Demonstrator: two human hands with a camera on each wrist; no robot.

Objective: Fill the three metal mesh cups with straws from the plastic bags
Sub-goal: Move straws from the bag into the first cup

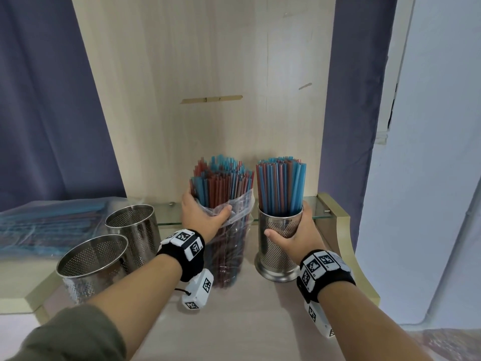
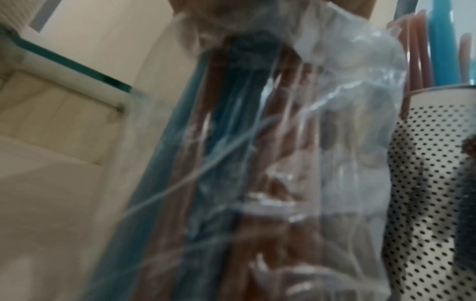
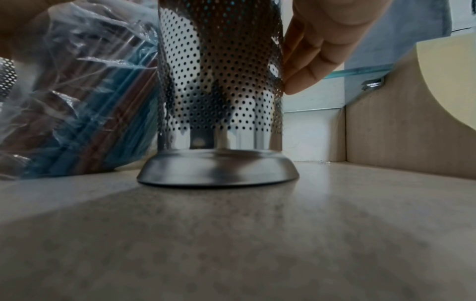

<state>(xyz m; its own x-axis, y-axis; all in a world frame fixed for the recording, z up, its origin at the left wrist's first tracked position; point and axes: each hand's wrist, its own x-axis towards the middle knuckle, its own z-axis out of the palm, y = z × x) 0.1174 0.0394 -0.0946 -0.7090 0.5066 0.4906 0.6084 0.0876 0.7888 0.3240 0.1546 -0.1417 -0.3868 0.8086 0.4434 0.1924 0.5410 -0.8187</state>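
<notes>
A clear plastic bag (image 1: 229,246) of red and blue straws (image 1: 221,183) stands upright on the wooden counter; my left hand (image 1: 204,212) grips it round its upper part. Right of it stands a perforated metal cup (image 1: 279,246) packed with upright straws (image 1: 281,183), and my right hand (image 1: 294,230) is wrapped round its wall. The cup's base (image 3: 219,169) sits flat on the counter, with my fingers (image 3: 306,59) curled round its right side. Two empty mesh cups (image 1: 132,230) (image 1: 91,267) stand at the left. The bag (image 2: 257,163) fills the blurred left wrist view.
Another flat bag of straws (image 1: 46,225) lies at the far left on the counter. A glass shelf (image 1: 316,207) runs behind the cups against the wooden back panel (image 1: 208,74). A curved wooden side piece (image 1: 343,230) closes the right end.
</notes>
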